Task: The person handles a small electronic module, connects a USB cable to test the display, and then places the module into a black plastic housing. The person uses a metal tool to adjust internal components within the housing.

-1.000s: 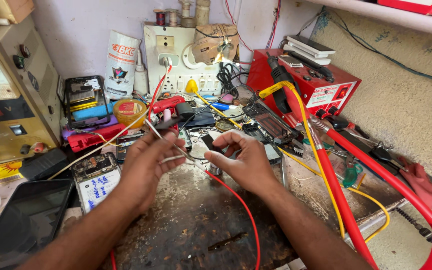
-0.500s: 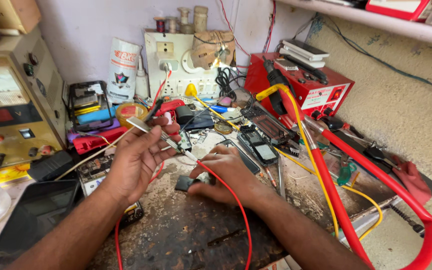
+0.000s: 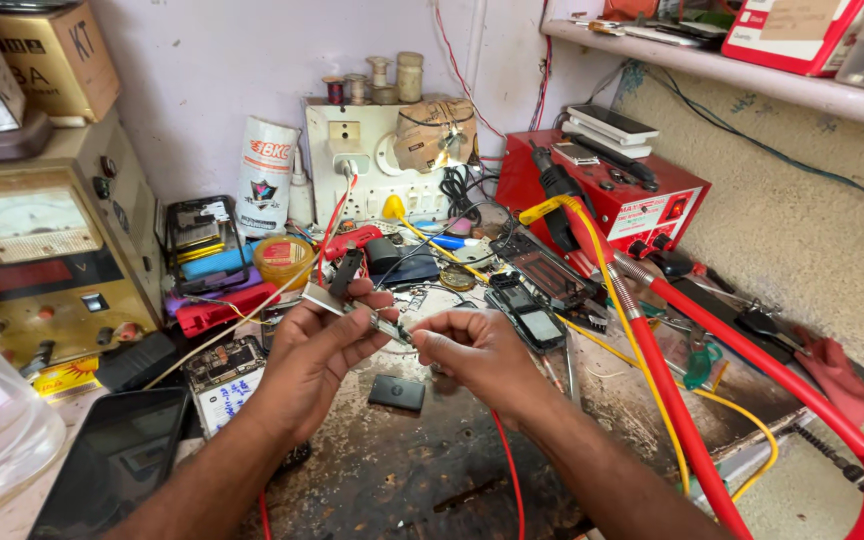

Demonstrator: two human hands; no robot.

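Far left: a beige meter box [image 3: 37, 250] stands at the counter's edge, with a dark tablet [image 3: 112, 465] lying flat in front of it.
Left hand [image 3: 317, 350]: raised above the counter [image 3: 402, 470], its grip pinched on the left end of a narrow circuit strip [image 3: 367, 315].
Circuit strip: held in the air between both hands, tilted down toward the right.
Below the strip: a small black square part [image 3: 397, 392] lies on the counter, apart from both hands.
Right hand [image 3: 477, 350]: its grip is clamped on the strip's right end; a red wire [image 3: 507, 470] runs under the wrist.
Right: a red box [image 3: 602, 195] sits by the wall, and a thick red hose [image 3: 742, 360] curves forward.
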